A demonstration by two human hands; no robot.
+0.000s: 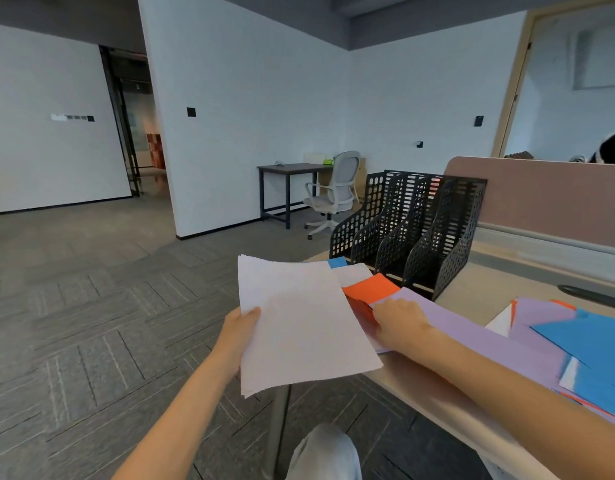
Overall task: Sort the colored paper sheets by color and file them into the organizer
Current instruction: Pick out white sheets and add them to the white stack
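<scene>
Sorting looks half done and filing unstarted: the left hand (242,327) grips a white stack (299,323), the right hand (401,323) rests on orange sheets (370,289), its grip unclear, while the black organizer (420,230) appears unfilled and a mixed pile (576,341) waits on the surface (500,285).

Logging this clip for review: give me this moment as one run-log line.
stage: sorting | left hand: holds white sheets | right hand: on orange sheets, grip unclear | organizer: no sheets visible
</scene>
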